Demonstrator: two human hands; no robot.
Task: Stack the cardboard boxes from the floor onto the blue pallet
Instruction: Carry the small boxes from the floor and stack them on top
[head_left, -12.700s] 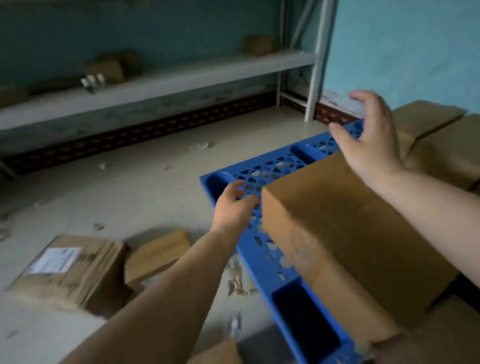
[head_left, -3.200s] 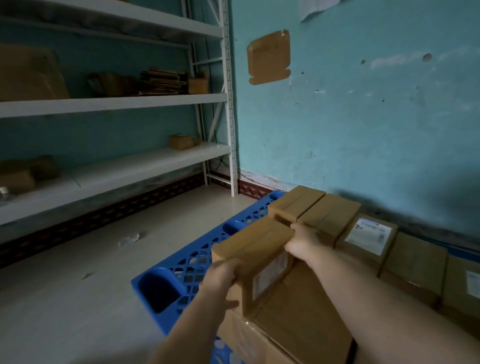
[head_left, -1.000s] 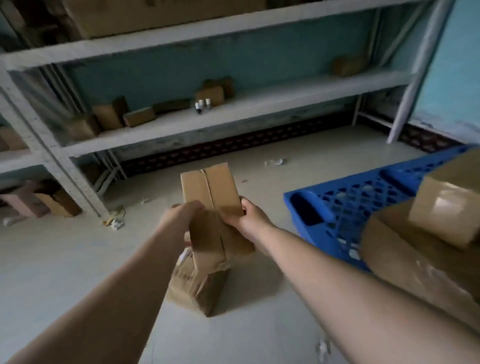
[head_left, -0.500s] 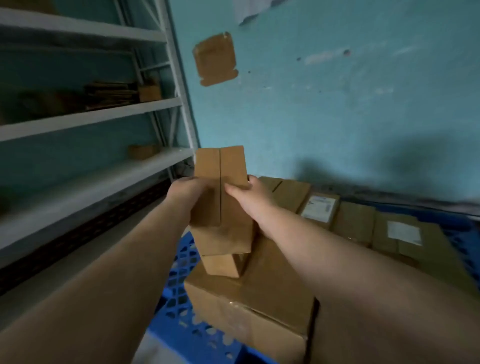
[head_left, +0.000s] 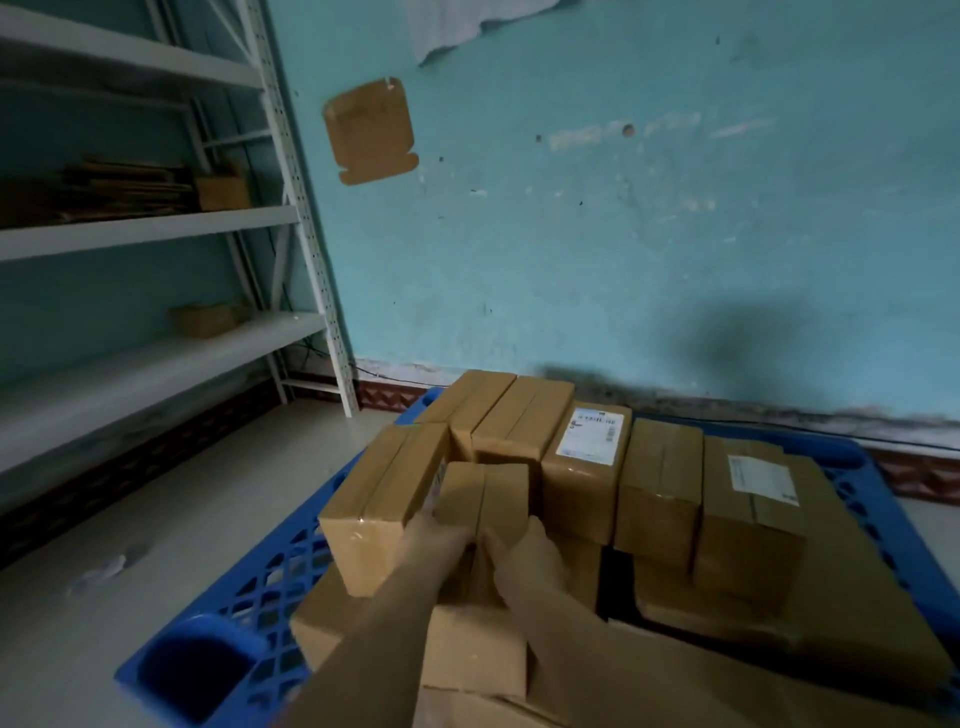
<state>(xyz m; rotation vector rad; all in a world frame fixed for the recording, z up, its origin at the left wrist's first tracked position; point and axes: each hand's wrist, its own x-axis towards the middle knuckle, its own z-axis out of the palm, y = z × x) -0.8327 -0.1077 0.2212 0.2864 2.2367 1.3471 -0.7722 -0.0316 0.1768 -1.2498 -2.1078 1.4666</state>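
A small taped cardboard box (head_left: 488, 493) sits low on the stack, gripped at its near end by my left hand (head_left: 434, 540) and my right hand (head_left: 530, 556). It lies between a longer box (head_left: 384, 499) on the left and a labelled box (head_left: 587, 467) on the right. Below them a big flat box (head_left: 467, 644) lies on the blue pallet (head_left: 244, 597). Several more boxes (head_left: 660, 488) line the back of the pallet by the wall.
White metal shelving (head_left: 156, 228) with small boxes stands at the left along the teal wall (head_left: 623, 234). Bare concrete floor (head_left: 130, 545) with some scraps lies left of the pallet. A flattened piece of cardboard (head_left: 369, 130) hangs on the wall.
I picked the small box up from the floor, swung round to the pallet and lowered it from chest height down between the boxes on the stack.
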